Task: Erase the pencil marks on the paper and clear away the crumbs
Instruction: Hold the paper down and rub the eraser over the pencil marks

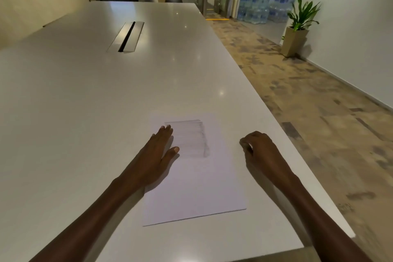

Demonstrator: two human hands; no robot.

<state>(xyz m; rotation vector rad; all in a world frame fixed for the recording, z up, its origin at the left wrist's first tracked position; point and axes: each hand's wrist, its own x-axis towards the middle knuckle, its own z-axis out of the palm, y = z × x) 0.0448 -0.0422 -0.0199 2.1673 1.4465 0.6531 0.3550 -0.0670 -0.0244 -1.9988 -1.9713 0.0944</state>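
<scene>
Both hands are seen low on the white table [89, 95]. The left hand [156, 155] is laid flat, fingers straight, on the left edge of the sheet of paper [197, 185], just beside the faint grey pencil marks [191, 136]. The right hand [258, 151] is curled on the table just right of the paper; something small and pale may be pinched, but it cannot be told. A metal cable hatch [127, 36] is set farther up the table.

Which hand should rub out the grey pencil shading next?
Right hand: probably, it's free beside the white paper sheet, fingers curled, while the left hand lies flat on it, steadying it.
</scene>
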